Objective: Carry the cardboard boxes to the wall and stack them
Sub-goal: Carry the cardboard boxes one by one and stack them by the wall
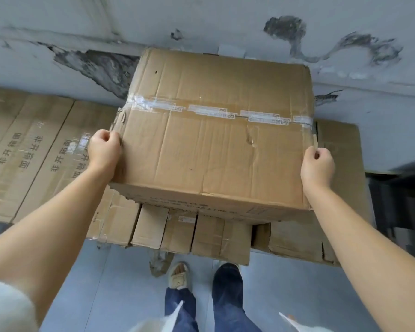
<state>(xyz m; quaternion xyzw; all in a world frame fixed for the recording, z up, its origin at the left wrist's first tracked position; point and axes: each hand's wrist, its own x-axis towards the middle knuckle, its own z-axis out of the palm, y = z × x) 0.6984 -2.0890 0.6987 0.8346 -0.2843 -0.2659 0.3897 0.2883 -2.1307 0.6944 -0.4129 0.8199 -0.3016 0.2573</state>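
A large taped cardboard box [213, 130] sits on top of a row of lower cardboard boxes [177, 231] against the stained white wall [225, 25]. My left hand [103, 149] grips the box's left side near the front corner, fingers curled at the torn edge. My right hand [318, 166] grips the right side edge, fingers curled over it. Both arms reach forward from the bottom corners of the view.
Flat boxes with printed characters [34, 152] lie to the left along the wall. Another box [340, 164] stands lower right behind the big one. A dark frame [403, 202] is at the far right. My feet [201, 274] stand on the blue-grey floor [106, 283].
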